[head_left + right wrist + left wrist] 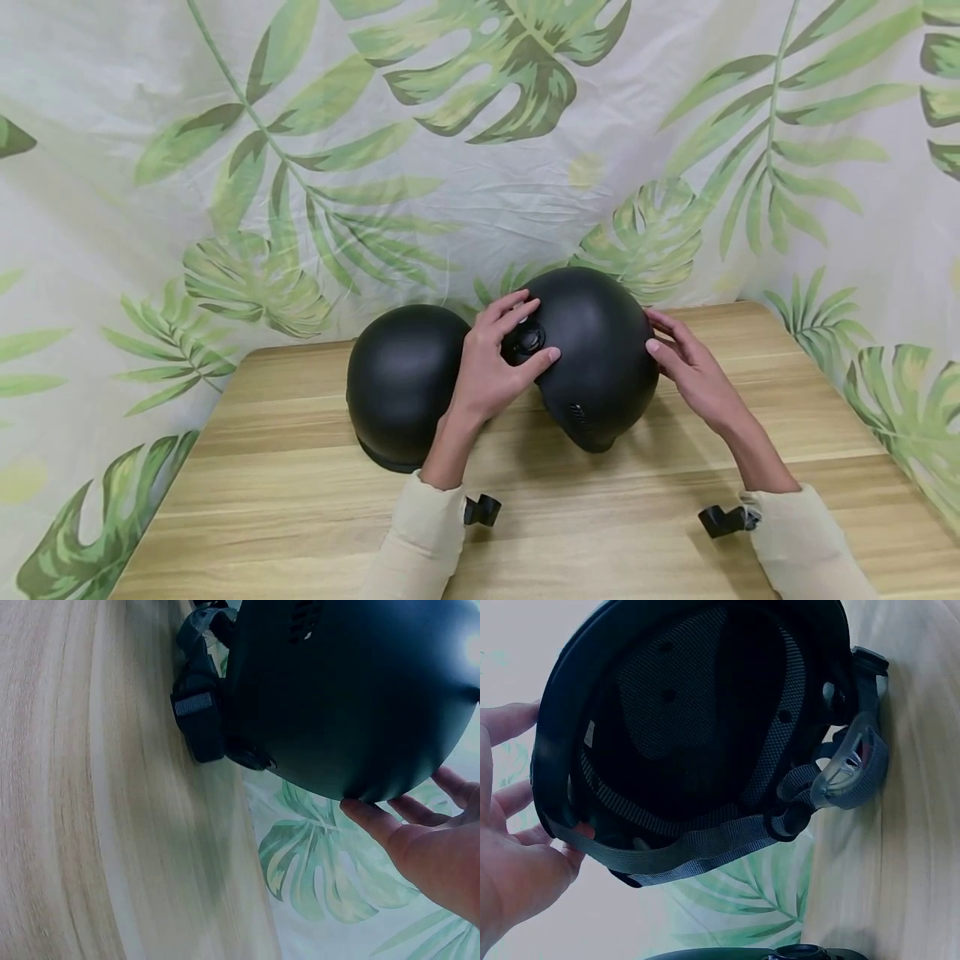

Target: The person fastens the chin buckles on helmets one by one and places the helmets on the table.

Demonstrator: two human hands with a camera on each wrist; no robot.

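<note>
A black helmet [600, 350] is tilted between my two hands, its open side turned toward the left. My left hand [491, 367] grips its rim beside a round black knob [529, 336]. In the left wrist view the helmet's padded inside shows, with a grey chin strap [697, 851] and a clear chin piece [847, 772] hanging from it. On the opposite side, my right hand [693, 375] holds the smooth shell with thumb and fingertips. A strap buckle [196, 720] hangs below the helmet in the right wrist view.
A second black helmet [408, 375] sits dome up on the wooden table [300, 517], left of the held one and partly behind my left hand. A leaf-patterned cloth [480, 192] hangs behind the table and along its sides.
</note>
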